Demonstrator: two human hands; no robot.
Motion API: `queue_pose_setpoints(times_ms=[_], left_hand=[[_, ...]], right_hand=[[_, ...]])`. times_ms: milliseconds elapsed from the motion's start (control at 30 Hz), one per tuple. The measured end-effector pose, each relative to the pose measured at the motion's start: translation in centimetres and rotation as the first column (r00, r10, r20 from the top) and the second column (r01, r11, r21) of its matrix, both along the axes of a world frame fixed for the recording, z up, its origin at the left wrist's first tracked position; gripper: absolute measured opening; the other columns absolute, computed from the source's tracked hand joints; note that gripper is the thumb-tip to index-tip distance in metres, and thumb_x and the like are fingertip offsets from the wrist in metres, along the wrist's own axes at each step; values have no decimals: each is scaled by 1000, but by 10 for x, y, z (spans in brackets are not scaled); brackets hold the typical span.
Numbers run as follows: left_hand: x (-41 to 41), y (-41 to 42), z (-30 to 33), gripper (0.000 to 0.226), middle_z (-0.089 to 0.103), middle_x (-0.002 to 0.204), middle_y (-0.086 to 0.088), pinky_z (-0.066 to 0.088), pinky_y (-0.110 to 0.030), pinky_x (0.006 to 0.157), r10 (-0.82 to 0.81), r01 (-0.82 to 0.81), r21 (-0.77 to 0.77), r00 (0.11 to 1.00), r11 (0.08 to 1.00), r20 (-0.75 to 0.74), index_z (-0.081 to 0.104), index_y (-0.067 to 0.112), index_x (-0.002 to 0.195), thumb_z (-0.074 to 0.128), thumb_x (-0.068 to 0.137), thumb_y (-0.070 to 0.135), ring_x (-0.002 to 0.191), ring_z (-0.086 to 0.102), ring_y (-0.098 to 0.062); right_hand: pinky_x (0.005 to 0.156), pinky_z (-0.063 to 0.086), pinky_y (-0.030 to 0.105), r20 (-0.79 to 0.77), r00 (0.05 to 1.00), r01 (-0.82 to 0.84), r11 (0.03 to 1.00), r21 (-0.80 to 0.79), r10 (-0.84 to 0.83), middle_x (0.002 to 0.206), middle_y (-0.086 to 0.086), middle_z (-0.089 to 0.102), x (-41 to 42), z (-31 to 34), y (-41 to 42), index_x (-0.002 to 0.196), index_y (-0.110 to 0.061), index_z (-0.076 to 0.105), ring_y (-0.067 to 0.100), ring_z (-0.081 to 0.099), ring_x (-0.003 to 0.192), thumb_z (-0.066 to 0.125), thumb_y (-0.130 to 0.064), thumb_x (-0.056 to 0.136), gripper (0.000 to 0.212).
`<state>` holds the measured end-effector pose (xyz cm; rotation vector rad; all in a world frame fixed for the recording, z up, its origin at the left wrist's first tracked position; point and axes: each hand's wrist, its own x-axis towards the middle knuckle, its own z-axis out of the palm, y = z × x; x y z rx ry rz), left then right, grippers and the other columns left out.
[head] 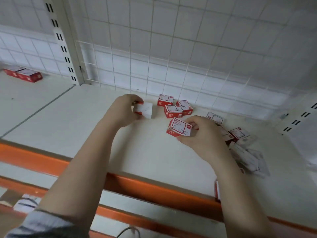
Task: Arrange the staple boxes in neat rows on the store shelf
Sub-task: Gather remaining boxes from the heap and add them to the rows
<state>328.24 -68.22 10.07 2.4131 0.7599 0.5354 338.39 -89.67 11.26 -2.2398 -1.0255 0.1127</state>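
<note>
The left hand [126,109] grasps a white-faced staple box [145,109] just above the white shelf [85,121], left of centre; the right hand [200,133] pinches a red-and-white box [180,128] near the middle; three more boxes [174,106] sit clustered at the far side by the wire grid back [171,48]; a blurred heap of boxes [240,143] lies to the right; two red boxes [23,73] rest on the far-left shelf section.
</note>
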Motion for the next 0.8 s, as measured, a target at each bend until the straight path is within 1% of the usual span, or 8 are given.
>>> queue_pose_setpoints(times_ms=[67, 133, 233, 300, 400, 600, 700, 800], left_hand=[[-23, -3, 3, 46, 59, 111, 0, 33, -17, 77, 58, -59, 0, 997, 998, 58, 62, 13, 111, 79, 68, 13, 93, 51, -9], [-46, -2, 4, 46, 58, 111, 1, 33, -17, 78, 118, -119, 0, 989, 993, 93, 62, 14, 111, 80, 68, 12, 93, 49, -8], [-81, 10, 4, 46, 59, 112, 1, 34, -19, 80, 179, -182, 22, 978, 983, 105, 62, 15, 111, 79, 69, 12, 98, 54, -14], [-107, 24, 5, 45, 60, 114, -1, 35, -21, 81, 215, -220, 40, 970, 975, 111, 62, 15, 112, 79, 69, 13, 103, 56, -17], [-150, 51, 6, 46, 60, 115, -3, 36, -22, 83, 252, -260, 68, 962, 963, 103, 62, 14, 113, 78, 70, 14, 104, 56, -19], [-247, 126, 10, 47, 59, 116, -3, 34, -18, 81, 207, -219, 122, 973, 968, 103, 61, 13, 114, 78, 70, 11, 103, 55, -18], [-294, 165, 15, 47, 60, 115, -2, 37, -21, 83, 165, -174, 126, 983, 977, 80, 61, 14, 114, 79, 70, 13, 102, 55, -18], [-335, 196, 19, 46, 60, 113, -1, 39, -23, 84, 152, -158, 112, 987, 981, 58, 61, 15, 113, 78, 70, 13, 101, 56, -17]], right_hand=[[79, 45, 29, 3, 999, -34, 999, -4, 34, 95, -9, 61, -8, 0, 3, 97, -25, 63, 10, 55, 91, 79, -26, 66, 35], [77, 44, 26, -11, 998, -61, 998, 13, 62, 96, -9, 60, -18, 0, 8, 99, -26, 63, 8, 55, 90, 80, -25, 67, 36], [79, 45, 28, -17, 996, -86, 996, 18, 86, 100, -9, 60, -40, 2, 23, 102, -25, 62, 7, 55, 91, 79, -26, 68, 38], [77, 44, 26, -36, 993, -114, 994, 4, 114, 99, -9, 59, -60, 5, 39, 101, -25, 62, 8, 55, 92, 78, -25, 70, 35], [79, 46, 28, -29, 989, -142, 989, 25, 143, 98, -7, 60, -95, 5, 70, 98, -24, 62, 9, 55, 91, 78, -22, 69, 33], [78, 42, 24, -22, 996, -79, 991, 110, 81, 98, -4, 59, -186, -7, 149, 95, -27, 57, 11, 55, 91, 77, -21, 72, 31], [77, 39, 23, -34, 999, -5, 991, 134, 9, 99, -3, 57, -231, -14, 188, 102, -23, 61, 12, 54, 92, 75, -21, 74, 31], [79, 41, 25, -41, 999, 40, 992, 120, -35, 100, 0, 59, -265, -15, 220, 105, -20, 63, 15, 56, 94, 75, -21, 74, 33]])
